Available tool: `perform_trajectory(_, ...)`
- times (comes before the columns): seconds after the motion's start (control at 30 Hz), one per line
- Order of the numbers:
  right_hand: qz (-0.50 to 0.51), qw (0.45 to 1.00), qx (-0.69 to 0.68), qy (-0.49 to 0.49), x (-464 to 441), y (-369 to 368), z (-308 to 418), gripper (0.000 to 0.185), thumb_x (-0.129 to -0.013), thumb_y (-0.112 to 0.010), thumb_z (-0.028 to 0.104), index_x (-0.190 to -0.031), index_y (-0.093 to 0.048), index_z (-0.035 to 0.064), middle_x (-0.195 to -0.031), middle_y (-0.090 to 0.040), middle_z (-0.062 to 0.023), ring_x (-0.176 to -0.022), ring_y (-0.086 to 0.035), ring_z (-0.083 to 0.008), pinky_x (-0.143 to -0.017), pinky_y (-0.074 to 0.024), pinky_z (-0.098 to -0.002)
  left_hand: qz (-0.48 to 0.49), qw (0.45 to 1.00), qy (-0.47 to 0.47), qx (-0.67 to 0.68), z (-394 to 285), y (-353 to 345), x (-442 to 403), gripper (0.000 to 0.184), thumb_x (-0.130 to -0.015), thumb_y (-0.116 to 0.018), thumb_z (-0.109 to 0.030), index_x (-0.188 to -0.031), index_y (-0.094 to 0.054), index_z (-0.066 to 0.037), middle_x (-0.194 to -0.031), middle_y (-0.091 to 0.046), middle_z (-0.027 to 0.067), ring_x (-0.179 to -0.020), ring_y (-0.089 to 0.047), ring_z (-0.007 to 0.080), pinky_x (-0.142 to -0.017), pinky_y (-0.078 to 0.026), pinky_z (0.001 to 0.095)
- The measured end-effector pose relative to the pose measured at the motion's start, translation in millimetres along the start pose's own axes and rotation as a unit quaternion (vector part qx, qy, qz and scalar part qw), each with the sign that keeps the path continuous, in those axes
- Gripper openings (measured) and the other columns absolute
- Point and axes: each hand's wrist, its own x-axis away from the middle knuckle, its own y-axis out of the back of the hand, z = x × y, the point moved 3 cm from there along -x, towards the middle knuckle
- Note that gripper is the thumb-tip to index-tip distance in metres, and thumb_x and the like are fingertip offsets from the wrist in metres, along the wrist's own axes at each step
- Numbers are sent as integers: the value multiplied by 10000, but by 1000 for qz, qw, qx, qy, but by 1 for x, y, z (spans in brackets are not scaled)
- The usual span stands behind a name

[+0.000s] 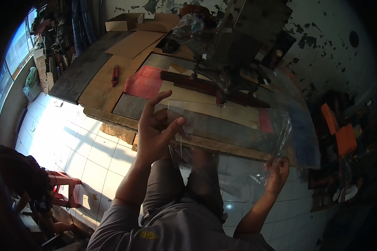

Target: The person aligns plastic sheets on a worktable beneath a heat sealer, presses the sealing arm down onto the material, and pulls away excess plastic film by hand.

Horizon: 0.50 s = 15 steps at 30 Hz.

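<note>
A clear plastic sheet (230,125), possibly a bag, is stretched between my two hands above the front edge of the workbench. My left hand (159,129) pinches its left edge between thumb and fingers, with the index finger raised. At the lower right, the fingers of my right hand (277,172) close on the crumpled right side of the plastic. Behind the sheet stands a dark machine (238,46) with a long dark red bar (205,85) low over the bench. Pink material (145,81) lies at the bar's left end.
A red box cutter (115,75) lies on the wooden board (98,90). Cardboard (136,44) and an open box (123,23) are farther back. At lower left, another person (23,180) is beside a red stool (65,188). Blue plastic-wrapped material (305,148) hangs at right.
</note>
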Motion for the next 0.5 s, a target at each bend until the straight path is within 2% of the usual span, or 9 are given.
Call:
perform_trajectory(0.03,-1,1000,-10,-13,0,-1,-1,367,-970,-785,281,-1168,-563,65,-1131,-700,-124,-973,-699,-222,-815,-559,-366,-7,1000,1,5,-4,-1,-1,714,-966,-738,-25,-1552,-330,-9,-984,-771,143,-852,-761,165,-740,-581,260)
perform_trajectory(0.27,-8,1000,-19,-18,-5,-7,-10,372,-965,-788,286,-1179,-574,69,-1110,-706,-133,-846,-657,-205,-745,-510,-340,-7,1000,-23,-13,-14,0,3,716,-974,-732,-33,-1560,-321,-9,-1003,-766,175,-824,-740,174,-686,-565,258)
perform_trajectory(0.3,-9,1000,-18,-15,-5,-8,-12,371,-964,-788,285,-1178,-574,70,-1105,-704,-131,-840,-657,-205,-738,-505,-338,-1,1000,-17,-26,-15,1,4,706,-978,-715,-12,-1564,-321,-19,-993,-766,154,-839,-742,166,-723,-560,248)
perform_trajectory(0.4,-11,999,-37,3,-3,-14,-10,358,-965,-785,273,-1166,-576,63,-1090,-700,-128,-827,-651,-204,-739,-507,-338,-21,996,-9,-91,-13,4,5,718,-946,-749,-37,-1552,-366,-33,-1141,-733,185,-1027,-726,217,-852,-561,327)
perform_trajectory(0.43,-13,999,-45,12,-1,-17,-8,352,-966,-783,268,-1161,-577,59,-1084,-699,-128,-822,-649,-203,-744,-511,-340,-54,973,-86,-208,-16,5,4,703,-938,-762,-82,-1537,-397,-35,-1196,-707,193,-1101,-694,244,-898,-545,360)
perform_trajectory(0.5,-1,1000,-26,10,5,-19,-4,313,-982,-756,219,-1182,-574,61,-1093,-690,-115,-889,-646,-186,-797,-514,-333,-113,868,-232,-424,-18,3,4,684,-920,-789,-173,-1505,-459,-39,-1307,-655,209,-1247,-629,298,-990,-514,427)
